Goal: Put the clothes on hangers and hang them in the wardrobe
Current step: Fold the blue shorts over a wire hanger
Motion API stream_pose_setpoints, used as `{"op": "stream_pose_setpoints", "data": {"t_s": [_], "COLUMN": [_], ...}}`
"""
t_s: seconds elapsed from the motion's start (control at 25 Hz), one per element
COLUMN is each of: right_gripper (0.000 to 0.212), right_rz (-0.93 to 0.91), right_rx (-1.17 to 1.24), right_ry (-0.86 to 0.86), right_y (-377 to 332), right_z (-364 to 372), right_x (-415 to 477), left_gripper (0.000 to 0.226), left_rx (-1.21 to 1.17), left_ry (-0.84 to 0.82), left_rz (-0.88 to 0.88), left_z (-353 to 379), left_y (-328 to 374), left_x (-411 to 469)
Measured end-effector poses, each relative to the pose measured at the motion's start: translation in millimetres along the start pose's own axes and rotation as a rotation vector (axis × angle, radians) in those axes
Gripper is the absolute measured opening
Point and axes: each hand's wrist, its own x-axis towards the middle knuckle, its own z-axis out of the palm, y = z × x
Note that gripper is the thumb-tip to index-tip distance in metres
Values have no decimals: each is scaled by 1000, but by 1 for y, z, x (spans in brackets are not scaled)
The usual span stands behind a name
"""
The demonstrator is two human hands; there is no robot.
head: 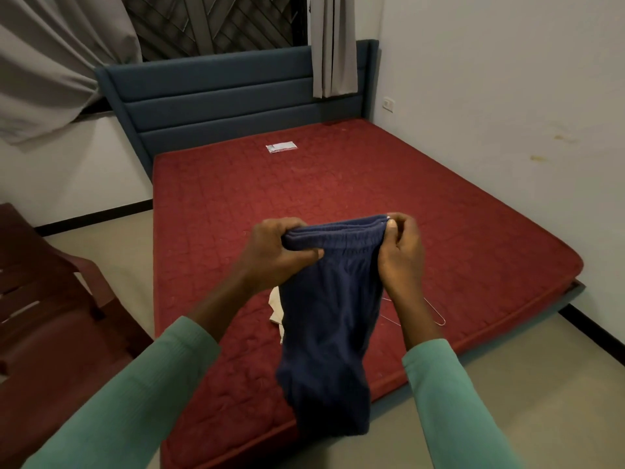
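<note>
Navy blue trousers [329,319] hang folded in front of me above the red mattress [422,204]. My left hand [274,255] grips the left end of their elastic waistband. My right hand [400,252] pinches the right end of the waistband, where a thin bit of metal shows at my fingertips. A wire hanger [434,314] lies on the mattress behind my right wrist, mostly hidden. A cream-coloured garment [276,311] lies on the mattress behind the trousers, only its edge showing. The wardrobe is out of view.
The bed has a blue padded headboard [220,99] below a curtained window. A small white packet [281,147] lies near the head of the mattress. A dark red plastic chair [50,299] stands on the left. A white wall [507,96] runs along the bed's right side.
</note>
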Motion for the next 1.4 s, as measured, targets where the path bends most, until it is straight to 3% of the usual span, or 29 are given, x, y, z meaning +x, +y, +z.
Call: {"op": "stream_pose_setpoints", "data": {"t_s": [0.08, 0.16, 0.24, 0.32, 0.4, 0.48, 0.56, 0.6, 0.64, 0.72, 0.84, 0.92, 1.04, 1.12, 1.2, 1.28, 1.4], "right_gripper": [42, 74, 98, 93, 61, 35, 21, 18, 16, 16, 14, 14, 16, 16, 15, 14, 14], "right_rz": [-185, -339, -340, -314, -287, -239, -210, -203, -198, -190, -197, -199, -173, -136, -89, -35, 3], "right_rx": [-170, 3, 92, 86, 106, 80, 20, -18, -58, -107, -117, -136, -134, -108, -70, -29, 33], "right_ry": [97, -235, -657, -799, -755, -668, -569, -521, -477, -409, -368, -327, -245, -181, -142, -120, -116], "right_y": [-15, -32, -44, -45, -44, -42, -40, -40, -41, -47, -64, -76, -87, -91, -93, -92, -89], "right_z": [-13, -19, -16, -10, -5, -3, 2, 5, 7, 9, 9, 7, -3, -13, -23, -32, -41], "right_x": [-10, -21, -25, -19, -14, -15, -18, -20, -21, -22, -23, -19, -10, -4, 1, 4, 6], "left_gripper": [12, 14, 13, 18, 24, 26, 29, 40, 47, 45, 49, 53, 49, 47, 37, 37, 46], "left_rx": [136, 239, 262, 225, 8, -239, -208, -209, -268, -389, -489, -642, -792, -768, -765, -717, -687], "left_ry": [107, 109, -17, -108, -80, 139, 426, 480, 457, 259, -38, -113, 18, 56, -21, -126, -114], "left_rz": [34, 78, 116, 130, 68, -50, -250, -404, -583, -952, -1235, -1266, -1213, -1201, -1143, -1073, -946], "left_z": [10, 14, 15, 15, 13, 17, 27, 34, 42, 57, 76, 86, 99, 103, 104, 108, 119], "left_y": [13, 21, 30, 33, 26, 8, -24, -40, -52, -65, -70, -71, -84, -94, -92, -88, -84], "left_x": [5, 13, 18, 18, 9, -15, -55, -81, -107, -144, -146, -129, -101, -91, -84, -77, -62]}}
